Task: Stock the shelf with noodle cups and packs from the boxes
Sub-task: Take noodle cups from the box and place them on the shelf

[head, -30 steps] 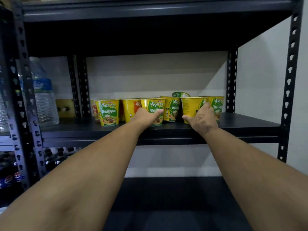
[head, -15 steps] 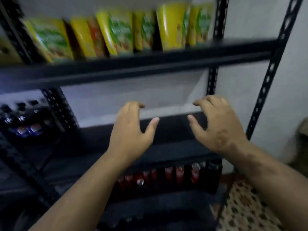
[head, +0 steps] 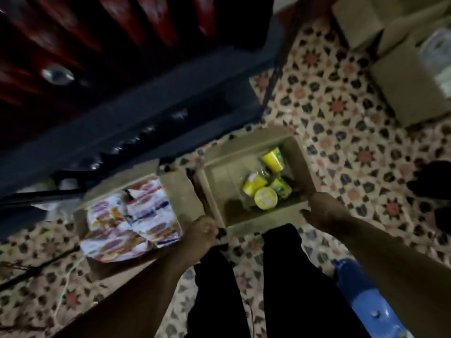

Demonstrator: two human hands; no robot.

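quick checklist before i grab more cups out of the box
1. Cups left in the box: ok, about four yellow cups lie loose in it.
2. Box open: ok, no flap over the cups.
3. Left hand free: cannot tell, it sits at the box's near corner, blurred.
4. Right hand free: cannot tell, it rests on the near rim.
5. Packs apart: ok, in the neighbouring box.

Count from where I stand: two open cardboard boxes on the floor, left box and right box. Four yellow noodle cups in the right one. Noodle packs fill the left; blur hides the exact number.
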